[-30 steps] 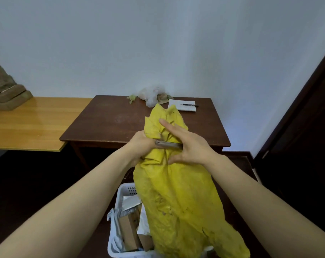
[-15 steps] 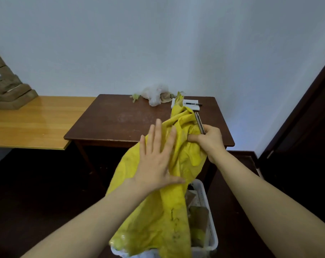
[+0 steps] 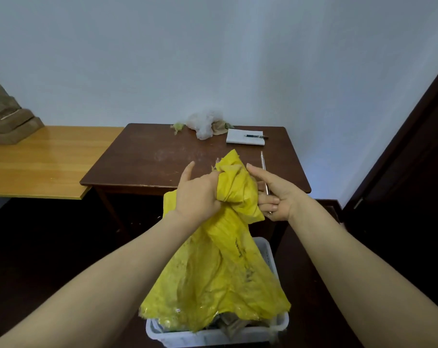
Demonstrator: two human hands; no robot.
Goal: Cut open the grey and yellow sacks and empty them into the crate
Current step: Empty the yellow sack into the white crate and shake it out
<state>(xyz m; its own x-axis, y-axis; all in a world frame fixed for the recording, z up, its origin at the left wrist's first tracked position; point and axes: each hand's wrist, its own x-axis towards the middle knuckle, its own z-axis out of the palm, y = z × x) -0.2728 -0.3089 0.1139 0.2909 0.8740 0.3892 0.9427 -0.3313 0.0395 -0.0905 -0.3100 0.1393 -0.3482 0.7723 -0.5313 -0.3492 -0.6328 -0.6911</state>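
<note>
The left hand (image 3: 198,194) grips the bunched neck of the yellow woven plastic sack (image 3: 220,272), fingers curled into the fabric, index finger raised. The right hand (image 3: 275,197) sits against the far side of the bunch, thumb stretched onto the fabric, lower fingers curled round a slim silver metal cutting tool (image 3: 263,163) lying along the palm. The sack hangs from both hands, its ragged lower end spread over the white plastic crate (image 3: 213,339). Brown cardboard pieces (image 3: 229,326) are visible inside the crate. Behind is a dark brown wooden table (image 3: 142,159) with a white notepad (image 3: 238,143), a pen (image 3: 255,136) and a crumpled clear plastic bag (image 3: 204,123).
</note>
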